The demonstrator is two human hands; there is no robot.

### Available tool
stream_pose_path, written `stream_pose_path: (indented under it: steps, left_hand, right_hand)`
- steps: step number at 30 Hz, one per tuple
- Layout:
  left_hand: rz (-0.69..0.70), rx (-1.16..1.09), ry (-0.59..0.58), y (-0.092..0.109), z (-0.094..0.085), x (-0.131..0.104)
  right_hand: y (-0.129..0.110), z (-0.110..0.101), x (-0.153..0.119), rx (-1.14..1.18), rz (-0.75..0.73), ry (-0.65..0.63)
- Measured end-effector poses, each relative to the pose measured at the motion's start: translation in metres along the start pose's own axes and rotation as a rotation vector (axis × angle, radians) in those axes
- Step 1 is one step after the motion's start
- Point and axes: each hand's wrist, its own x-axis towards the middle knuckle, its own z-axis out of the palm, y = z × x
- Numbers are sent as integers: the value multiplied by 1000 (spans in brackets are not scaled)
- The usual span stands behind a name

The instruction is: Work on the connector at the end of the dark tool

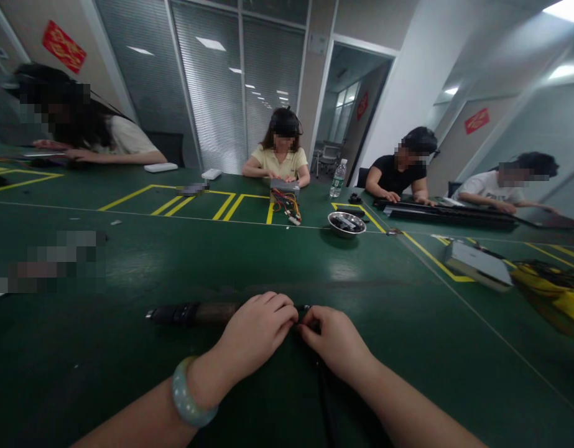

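Observation:
A dark cylindrical tool (212, 313) with a black ribbed collar and a metal tip at its left end lies across the green table. My left hand (263, 320) is wrapped over its right end, fingers closed, with a pale green bangle (189, 392) on the wrist. Close beside it, my right hand (333, 339) pinches at the same end, thumb and forefinger together; what lies between them is too small to make out. A black cable (324, 404) runs from below the hands toward the front edge.
Ahead on the green table (198, 249) stand a metal bowl (346, 224) of small parts, a water bottle (337, 178) and a grey box with coloured wires (285, 193). A silver box (479, 266) and yellow bundle (555, 292) lie right. Several people sit around the table.

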Motion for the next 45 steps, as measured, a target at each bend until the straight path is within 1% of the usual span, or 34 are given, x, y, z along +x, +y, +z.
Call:
stream_pose_path:
  steps: [3, 6, 9, 13, 22, 30, 45]
  left_hand:
    - [9, -10, 7, 1, -1, -1]
    - [-26, -15, 15, 1, 0, -2]
    - [-70, -10, 46, 1, 3, -3]
    - [-82, -9, 86, 0, 7, -4]
    - [-64, -25, 42, 0, 5, -2]
    - [-67, -26, 36, 0, 5, 0]
    - [-103, -25, 50, 5, 1, -2]
  right_hand:
    - [1, 0, 1, -7, 5, 11]
    - [2, -1, 1, 2, -6, 24]
    - [1, -1, 2, 9, -3, 22]
    - [1, -2, 1, 6, 2, 21]
    - [7, 3, 4, 24, -23, 23]
    - [4, 1, 4, 4, -24, 12]
    - [9, 2, 3, 83, -40, 18]
